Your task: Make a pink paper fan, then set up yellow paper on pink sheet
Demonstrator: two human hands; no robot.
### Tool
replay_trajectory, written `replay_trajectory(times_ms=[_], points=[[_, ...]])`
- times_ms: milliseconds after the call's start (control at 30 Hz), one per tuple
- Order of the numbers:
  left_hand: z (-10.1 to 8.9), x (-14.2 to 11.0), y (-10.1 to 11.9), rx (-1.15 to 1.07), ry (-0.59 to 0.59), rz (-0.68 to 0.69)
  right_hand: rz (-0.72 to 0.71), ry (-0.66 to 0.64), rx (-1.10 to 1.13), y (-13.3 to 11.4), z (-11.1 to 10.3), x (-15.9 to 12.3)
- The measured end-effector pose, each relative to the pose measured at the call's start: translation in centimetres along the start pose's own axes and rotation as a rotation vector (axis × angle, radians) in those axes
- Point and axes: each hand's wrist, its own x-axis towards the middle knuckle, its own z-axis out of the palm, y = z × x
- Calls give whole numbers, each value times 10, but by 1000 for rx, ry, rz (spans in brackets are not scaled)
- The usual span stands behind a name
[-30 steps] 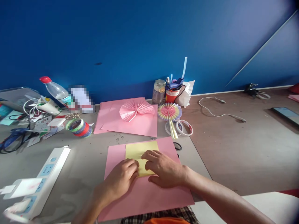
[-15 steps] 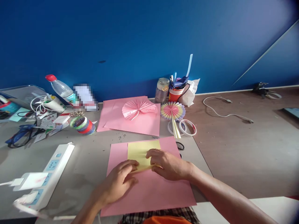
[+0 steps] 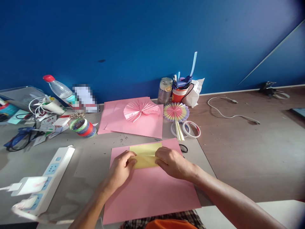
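A sheet of yellow paper [image 3: 145, 161] lies over a large pink sheet [image 3: 152, 197], its near part bent up so that a fold line runs across it. My left hand [image 3: 122, 167] pinches the left end of that bent part between thumb and fingers. At the right end, my right hand [image 3: 170, 162] grips the paper the same way, fingers curled and thumb in front. Beyond the hands, a pleated pink paper fan [image 3: 141, 110] rests on more pink sheets [image 3: 133, 129].
Right of the pink sheets are a multicoloured paper fan [image 3: 176, 113], tape rolls [image 3: 192, 129], a clear bottle [image 3: 165, 90] and a red cup [image 3: 179, 95] of tools. Stacked coloured tapes [image 3: 83, 128] and a power strip [image 3: 53, 176] stand left. A white cable [image 3: 224, 116] lies right.
Both hands have moved away from me, the left one most. The yellow paper's near edge, previously low under the fingers, is now lifted and bent, with both hands pinching its ends.
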Motion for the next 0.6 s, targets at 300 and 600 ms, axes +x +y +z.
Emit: replay_trajectory(times_ms=[300, 600], points=[[5, 9, -2, 123, 158, 152, 18, 249, -80, 8, 21, 10], [5, 21, -3, 316, 137, 150, 19, 260, -243, 11, 30, 15]])
